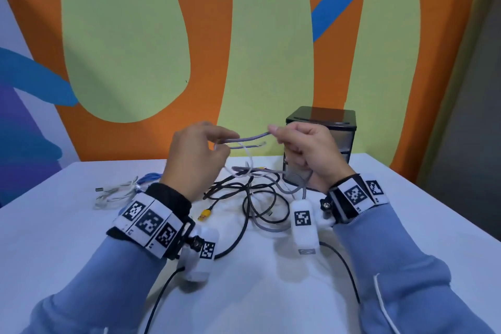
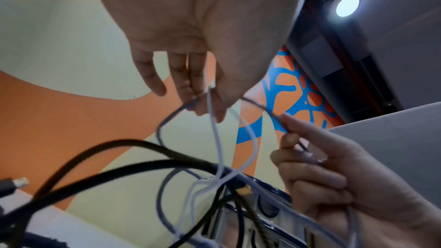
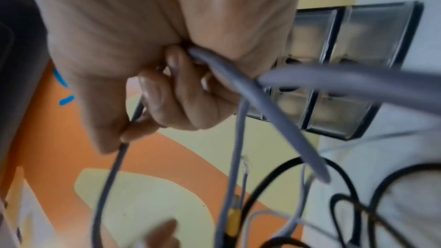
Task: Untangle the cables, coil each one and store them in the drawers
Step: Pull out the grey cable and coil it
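Grey cable [image 1: 245, 140] stretched in the air between both hands, above the counter [image 1: 67, 225]. Pinched at one end between thumb and fingers of the left hand [image 1: 195, 160], and at the other by thumb and forefinger of the right hand [image 1: 309, 154], whose remaining fingers curl round a further length of the same grey cable running down past the palm. Seen from the left wrist as a thin loop [image 2: 164, 123] dropping from the fingertips [image 2: 190, 90], crossed there by a white cable [image 2: 216, 135]. Seen from the right wrist as a thick grey strand [image 3: 262, 101] coming out of the closed fist.

Below, directly under the hands: tangle of black cables [image 1: 254, 198] on the counter, white and grey strands threaded through it, possibly still knotted where they cross, though blurred there. Yellow plug [image 1: 204, 215] lying at the near-left edge of the tangle. Further left, well apart from the tangle: loose white cable [image 1: 116, 192] just beside a blue cable [image 1: 149, 178].

Behind the right hand, partly hidden by it: small black drawer unit [image 1: 322, 122] with clear drawer fronts, standing at the back of the counter against the orange and yellow-green wall [image 1: 135, 49]. Drawer fronts [image 3: 358, 44] shut in the right-wrist view, with the grey strand passing in front of them.
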Demonstrator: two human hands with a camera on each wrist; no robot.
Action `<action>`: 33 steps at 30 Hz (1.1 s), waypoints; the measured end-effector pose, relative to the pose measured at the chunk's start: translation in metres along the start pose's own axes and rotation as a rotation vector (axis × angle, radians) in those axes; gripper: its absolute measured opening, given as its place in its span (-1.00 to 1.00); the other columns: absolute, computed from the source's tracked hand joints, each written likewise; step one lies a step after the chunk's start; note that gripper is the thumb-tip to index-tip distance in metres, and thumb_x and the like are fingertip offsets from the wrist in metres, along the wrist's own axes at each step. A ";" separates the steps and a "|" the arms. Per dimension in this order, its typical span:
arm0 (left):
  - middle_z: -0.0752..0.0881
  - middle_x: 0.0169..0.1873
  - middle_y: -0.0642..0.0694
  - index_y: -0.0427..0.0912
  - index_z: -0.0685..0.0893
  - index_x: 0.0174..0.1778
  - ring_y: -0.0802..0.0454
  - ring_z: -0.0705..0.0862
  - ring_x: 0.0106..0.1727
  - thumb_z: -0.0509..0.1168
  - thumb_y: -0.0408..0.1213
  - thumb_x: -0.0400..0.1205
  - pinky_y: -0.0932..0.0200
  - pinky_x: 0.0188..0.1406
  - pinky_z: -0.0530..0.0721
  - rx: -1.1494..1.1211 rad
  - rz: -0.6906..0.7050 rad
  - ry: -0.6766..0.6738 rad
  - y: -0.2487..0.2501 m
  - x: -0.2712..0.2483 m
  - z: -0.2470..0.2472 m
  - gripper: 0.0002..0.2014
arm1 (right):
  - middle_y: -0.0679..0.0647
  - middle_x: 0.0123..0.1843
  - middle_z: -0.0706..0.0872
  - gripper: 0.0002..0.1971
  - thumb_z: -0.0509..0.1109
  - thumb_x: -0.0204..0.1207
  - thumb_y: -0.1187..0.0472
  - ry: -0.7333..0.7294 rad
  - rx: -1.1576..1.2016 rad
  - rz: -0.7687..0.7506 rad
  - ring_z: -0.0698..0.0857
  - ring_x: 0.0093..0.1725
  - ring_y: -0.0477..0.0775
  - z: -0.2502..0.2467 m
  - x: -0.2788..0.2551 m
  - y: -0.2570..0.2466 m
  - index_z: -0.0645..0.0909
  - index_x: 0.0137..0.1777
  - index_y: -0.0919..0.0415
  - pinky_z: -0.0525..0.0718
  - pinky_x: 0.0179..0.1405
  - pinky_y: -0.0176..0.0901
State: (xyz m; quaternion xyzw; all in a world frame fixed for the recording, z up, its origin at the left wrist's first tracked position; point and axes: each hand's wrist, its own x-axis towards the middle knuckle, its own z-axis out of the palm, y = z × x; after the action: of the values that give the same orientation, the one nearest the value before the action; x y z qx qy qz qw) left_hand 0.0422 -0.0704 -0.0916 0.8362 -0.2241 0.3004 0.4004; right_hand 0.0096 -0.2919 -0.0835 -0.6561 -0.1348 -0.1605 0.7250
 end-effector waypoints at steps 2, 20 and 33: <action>0.80 0.03 -0.03 0.08 0.93 0.09 -0.08 0.71 0.07 0.37 -0.37 0.67 -0.04 0.05 0.66 0.162 -0.070 -0.004 -0.009 0.003 -0.004 -0.71 | -0.03 -0.49 0.32 -0.74 0.52 0.61 0.14 0.007 0.219 0.006 0.23 -0.65 -0.13 -0.005 0.001 -0.008 0.59 -0.26 0.18 0.15 -0.78 -0.36; 0.50 0.34 -0.11 0.09 0.32 0.82 -0.12 0.59 0.32 0.42 -0.27 0.70 0.01 0.23 0.51 0.112 -0.071 -0.090 0.000 0.001 -0.006 -0.26 | -0.02 -0.40 0.50 -0.53 0.11 0.87 0.01 -0.124 0.679 0.131 0.36 -0.66 -0.20 -0.005 0.006 -0.010 0.58 0.54 0.32 0.20 -0.83 -0.43; 0.85 -0.32 -0.20 -0.20 0.83 -0.20 -0.20 0.82 -0.33 -0.05 0.56 0.70 -0.02 -0.20 0.75 -0.369 -0.361 0.121 0.006 0.009 -0.024 -0.11 | 0.11 -0.43 0.63 -0.79 0.44 0.67 0.12 -0.461 0.088 0.155 0.55 -0.58 0.02 0.013 -0.007 -0.006 0.56 -0.16 0.17 0.49 -0.61 -0.26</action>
State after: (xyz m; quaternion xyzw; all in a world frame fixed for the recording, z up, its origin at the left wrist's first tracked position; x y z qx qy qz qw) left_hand 0.0368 -0.0563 -0.0705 0.7559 -0.0977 0.2276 0.6060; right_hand 0.0006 -0.2794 -0.0800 -0.6514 -0.2530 0.0557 0.7131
